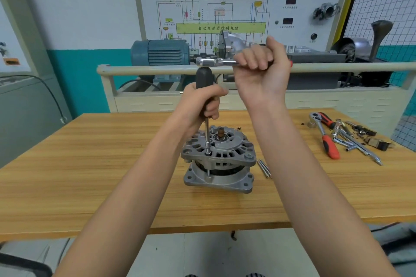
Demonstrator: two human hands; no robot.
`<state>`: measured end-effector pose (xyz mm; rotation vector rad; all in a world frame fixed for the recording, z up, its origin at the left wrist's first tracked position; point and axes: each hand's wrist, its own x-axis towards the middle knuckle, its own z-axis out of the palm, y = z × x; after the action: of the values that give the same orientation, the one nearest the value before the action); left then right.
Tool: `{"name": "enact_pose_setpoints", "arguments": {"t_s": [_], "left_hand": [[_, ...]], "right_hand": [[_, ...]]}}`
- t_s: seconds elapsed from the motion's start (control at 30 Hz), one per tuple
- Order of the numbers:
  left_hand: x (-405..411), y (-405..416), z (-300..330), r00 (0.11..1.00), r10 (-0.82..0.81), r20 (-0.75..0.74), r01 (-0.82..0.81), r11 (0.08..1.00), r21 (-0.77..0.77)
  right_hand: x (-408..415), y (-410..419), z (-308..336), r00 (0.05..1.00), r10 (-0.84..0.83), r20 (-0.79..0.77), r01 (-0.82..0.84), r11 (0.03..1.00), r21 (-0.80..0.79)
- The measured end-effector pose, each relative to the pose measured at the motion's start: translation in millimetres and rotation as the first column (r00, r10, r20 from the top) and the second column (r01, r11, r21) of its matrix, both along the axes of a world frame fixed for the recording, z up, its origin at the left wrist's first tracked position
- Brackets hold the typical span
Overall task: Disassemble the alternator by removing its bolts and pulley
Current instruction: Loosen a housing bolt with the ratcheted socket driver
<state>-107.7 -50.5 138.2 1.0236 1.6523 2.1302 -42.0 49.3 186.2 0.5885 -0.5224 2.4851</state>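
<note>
Two hands engaged | alternator (218, 159) upright at desk (90, 177) centre | left hand (202, 105) fingers grip driver (204, 83) seated on bolt (208, 153) | right hand (262, 67) fingers grip ratchet (213, 61) atop driver.

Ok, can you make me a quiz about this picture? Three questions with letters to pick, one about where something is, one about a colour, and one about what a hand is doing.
1. Where does the alternator stand?
A. on the wooden table
B. on the floor
C. on a shelf

2. What colour is the handle of the spare ratchet lying on the table?
A. blue
B. red and black
C. yellow

3. What is the left hand doing?
A. lying flat on the table
B. pointing at the wall
C. gripping the black driver handle

Answers:
1 A, its base sits on the tabletop.
2 B, the grip is red with black.
3 C, its fingers curl round the handle while the right hand holds the ratchet on top.
</note>
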Motion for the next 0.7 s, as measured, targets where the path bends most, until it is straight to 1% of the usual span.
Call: {"name": "enact_pose_setpoints", "arguments": {"t_s": [0.03,0.07,0.13,0.2,0.27,0.3,0.33,0.4,0.43,0.47,0.5,0.53,0.57,0.6,0.67,0.7], "left_hand": [[-1,-2,-1,0.996,-0.084,0.004,0.084,0.996,-0.027],[-1,-2,-3,0.989,-0.146,0.016,0.147,0.988,-0.047],[0,0,-5,0.982,-0.181,0.060,0.184,0.982,-0.035],[0,3,-6,0.990,-0.105,0.098,0.107,0.994,-0.016],[1,6,-6,0.993,0.038,0.109,-0.037,0.999,-0.014],[1,8,-6,0.988,0.112,0.110,-0.111,0.994,-0.017],[3,9,-6,0.977,0.182,0.112,-0.181,0.983,-0.024],[7,13,-5,0.946,0.306,0.110,-0.303,0.952,-0.047],[9,15,-5,0.930,0.353,0.103,-0.349,0.936,-0.052],[11,17,-5,0.920,0.379,0.097,-0.376,0.925,-0.050],[11,18,-5,0.918,0.385,0.095,-0.383,0.923,-0.045],[11,18,-5,0.924,0.369,0.098,-0.366,0.930,-0.040],[10,17,-5,0.941,0.324,0.101,-0.322,0.946,-0.033],[9,15,-6,0.963,0.251,0.098,-0.250,0.968,-0.020],[6,12,-8,0.994,0.084,0.075,-0.085,0.996,0.006],[5,10,-8,0.998,0.024,0.063,-0.024,1.000,0.007]], "right_hand": [[-2,4,1,0.997,0.072,0.024,-0.070,0.995,-0.078],[-2,6,1,0.995,0.098,0.034,-0.093,0.989,-0.119],[-3,3,1,0.998,0.055,0.035,-0.051,0.993,-0.110],[-1,-5,-3,0.998,-0.062,0.010,0.062,0.998,-0.023],[1,-17,-9,0.968,-0.238,-0.078,0.245,0.963,0.109],[2,-24,-12,0.929,-0.343,-0.139,0.364,0.914,0.180],[3,-31,-15,0.870,-0.451,-0.202,0.490,0.835,0.248],[4,-43,-19,0.717,-0.613,-0.332,0.697,0.635,0.334],[5,-47,-20,0.650,-0.649,-0.395,0.760,0.547,0.350],[7,-50,-21,0.608,-0.661,-0.441,0.794,0.489,0.361],[8,-51,-20,0.596,-0.663,-0.454,0.803,0.469,0.368],[8,-49,-19,0.612,-0.666,-0.427,0.790,0.487,0.372],[9,-46,-16,0.659,-0.655,-0.369,0.751,0.547,0.370],[10,-41,-13,0.730,-0.614,-0.300,0.683,0.638,0.357],[11,-29,-6,0.873,-0.453,-0.180,0.488,0.827,0.281],[11,-23,-3,0.921,-0.364,-0.137,0.388,0.892,0.233]]}}
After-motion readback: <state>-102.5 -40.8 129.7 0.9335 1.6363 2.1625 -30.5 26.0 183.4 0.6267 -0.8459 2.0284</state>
